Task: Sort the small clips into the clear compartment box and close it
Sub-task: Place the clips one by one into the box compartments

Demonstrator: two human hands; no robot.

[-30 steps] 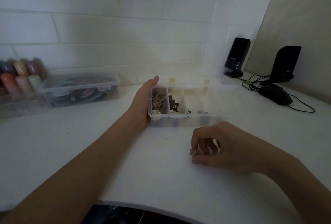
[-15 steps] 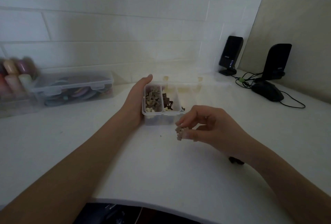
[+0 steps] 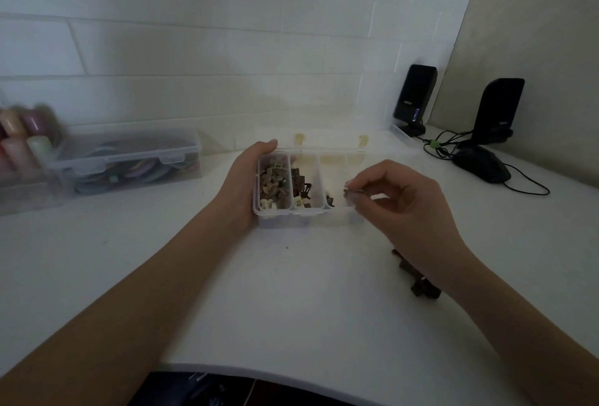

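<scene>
The clear compartment box (image 3: pixel 308 211) stands open on the white desk, its lid (image 3: pixel 330 141) folded back toward the wall. Its left compartment holds beige clips (image 3: pixel 274 183), the one beside it dark brown clips (image 3: pixel 299 183). My left hand (image 3: pixel 246 178) lies flat against the box's left wall, steadying it. Above the right part of the box, my right hand (image 3: pixel 398 198) pinches a small clip (image 3: pixel 351 192) between thumb and fingertips. Loose dark clips (image 3: pixel 418 282) lie on the desk, partly hidden under my right wrist.
A closed clear box of coloured items (image 3: pixel 129 162) and a tray of pastel bottles (image 3: pixel 22 143) stand at the left. Two black speakers (image 3: pixel 413 97) (image 3: pixel 496 110), a black mouse (image 3: pixel 479 164) and cables occupy the back right corner. The desk's front edge curves near me.
My right hand has lifted the small clip off the desk and carried it up and to the right, over the box. The left hand stays against the box.
</scene>
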